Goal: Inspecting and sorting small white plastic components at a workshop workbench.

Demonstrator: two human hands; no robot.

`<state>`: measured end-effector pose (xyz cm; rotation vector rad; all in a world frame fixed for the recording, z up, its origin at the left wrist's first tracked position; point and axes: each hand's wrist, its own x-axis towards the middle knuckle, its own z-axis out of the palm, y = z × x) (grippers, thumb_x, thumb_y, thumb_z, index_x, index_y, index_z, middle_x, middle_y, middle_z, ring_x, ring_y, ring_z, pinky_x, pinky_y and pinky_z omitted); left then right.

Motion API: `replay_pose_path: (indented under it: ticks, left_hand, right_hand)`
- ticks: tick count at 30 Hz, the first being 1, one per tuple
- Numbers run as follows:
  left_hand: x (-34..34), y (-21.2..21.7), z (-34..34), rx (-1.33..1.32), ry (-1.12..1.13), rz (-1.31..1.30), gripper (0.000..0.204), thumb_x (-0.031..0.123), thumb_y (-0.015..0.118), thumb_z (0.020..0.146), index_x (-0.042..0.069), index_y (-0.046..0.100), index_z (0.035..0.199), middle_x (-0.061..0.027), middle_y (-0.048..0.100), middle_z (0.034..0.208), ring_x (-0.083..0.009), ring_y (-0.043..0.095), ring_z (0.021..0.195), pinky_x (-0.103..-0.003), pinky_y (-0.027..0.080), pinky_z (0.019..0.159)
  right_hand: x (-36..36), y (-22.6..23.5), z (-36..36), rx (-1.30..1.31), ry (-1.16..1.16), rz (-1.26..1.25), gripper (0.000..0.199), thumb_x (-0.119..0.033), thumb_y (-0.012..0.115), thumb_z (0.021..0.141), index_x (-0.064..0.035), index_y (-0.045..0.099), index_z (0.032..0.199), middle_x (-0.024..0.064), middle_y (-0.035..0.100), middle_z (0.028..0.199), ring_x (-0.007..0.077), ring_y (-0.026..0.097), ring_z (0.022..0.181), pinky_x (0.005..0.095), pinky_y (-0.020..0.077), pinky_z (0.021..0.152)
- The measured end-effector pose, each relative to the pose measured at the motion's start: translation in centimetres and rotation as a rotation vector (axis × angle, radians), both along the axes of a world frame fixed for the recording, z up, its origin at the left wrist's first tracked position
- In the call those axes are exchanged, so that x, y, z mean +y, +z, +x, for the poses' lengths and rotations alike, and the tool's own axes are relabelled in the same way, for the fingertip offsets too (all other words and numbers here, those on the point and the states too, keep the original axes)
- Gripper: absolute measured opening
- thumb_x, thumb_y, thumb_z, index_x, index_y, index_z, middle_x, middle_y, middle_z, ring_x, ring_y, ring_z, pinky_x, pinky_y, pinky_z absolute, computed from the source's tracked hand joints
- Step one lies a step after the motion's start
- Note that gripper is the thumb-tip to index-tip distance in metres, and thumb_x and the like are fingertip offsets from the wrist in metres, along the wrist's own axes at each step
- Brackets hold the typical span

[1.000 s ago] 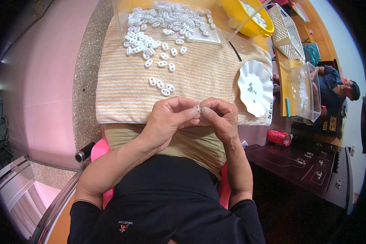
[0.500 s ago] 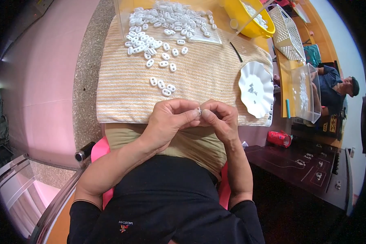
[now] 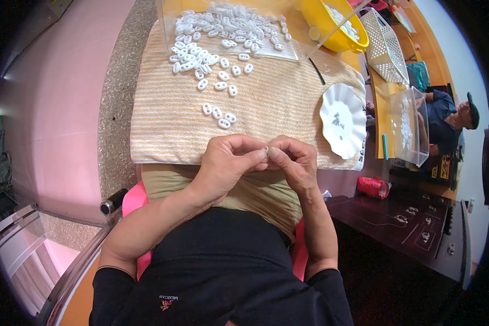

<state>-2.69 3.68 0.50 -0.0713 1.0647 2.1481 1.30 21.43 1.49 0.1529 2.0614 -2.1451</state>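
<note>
My left hand (image 3: 229,157) and my right hand (image 3: 293,158) meet at the fingertips over the near edge of a striped towel (image 3: 163,119). Both are closed in a pinch on a small white piece (image 3: 267,150), mostly hidden by the fingers. Just beyond my left hand lie several white oval two-hole pieces (image 3: 217,113). More of them spread farther back, up to a heap (image 3: 228,24) in a clear plastic box. To the right rests a white scalloped plate (image 3: 330,120) with small dark grey bits (image 3: 338,120) on it.
A black strip (image 3: 317,70) lies near the box. A yellow basin (image 3: 331,30) with white pieces and a white perforated basket (image 3: 383,46) stand at the back right. Beyond, a person (image 3: 448,117) sits by another clear box (image 3: 411,127). A red can-like package (image 3: 372,187) is right of me.
The pinched white piece is more covered by my fingertips now. Both hands stay in nearly the same place, and the whole view has shifted very slightly.
</note>
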Motion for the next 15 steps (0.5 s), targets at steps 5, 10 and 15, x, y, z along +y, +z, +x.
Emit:
replay_pose_path:
  ticks: [5, 10, 15]
  left_hand:
    - [0.0, 0.1, 0.0, 0.061, 0.026, -0.056, 0.016, 0.005, 0.065, 0.087, -0.006, 0.065, 0.098, -0.0085, 0.067, 0.089, -0.0105, 0.063, 0.077, -0.023, 0.053, 0.072]
    - [0.1, -0.4, 0.0, 0.08, 0.03, -0.055, 0.017, 0.006, 0.066, 0.087, -0.001, 0.063, 0.102, -0.0071, 0.067, 0.089, -0.0106, 0.064, 0.076, -0.022, 0.053, 0.068]
    - [0.2, -0.5, 0.0, 0.027, 0.029, -0.006, 0.018, 0.005, 0.065, 0.087, -0.001, 0.063, 0.103, -0.0072, 0.067, 0.09, -0.0104, 0.064, 0.077, -0.022, 0.053, 0.068]
  right_hand:
    - [0.2, -0.3, -0.2, 0.025, 0.03, 0.051, 0.012, -0.007, 0.061, 0.09, 0.0034, 0.065, 0.089, 0.0046, 0.065, 0.084, 0.0084, 0.061, 0.078, 0.0209, 0.0513, 0.069]
    - [0.2, 0.0, -0.4, -0.03, 0.013, 0.028, 0.011, -0.007, 0.062, 0.09, 0.0033, 0.066, 0.091, 0.0044, 0.066, 0.084, 0.0081, 0.061, 0.076, 0.0203, 0.0512, 0.069]
    - [0.1, 0.9, -0.6, -0.09, 0.001, 0.007, 0.012, -0.008, 0.062, 0.09, 0.0036, 0.066, 0.092, 0.0043, 0.066, 0.085, 0.0082, 0.062, 0.077, 0.0212, 0.0517, 0.07]
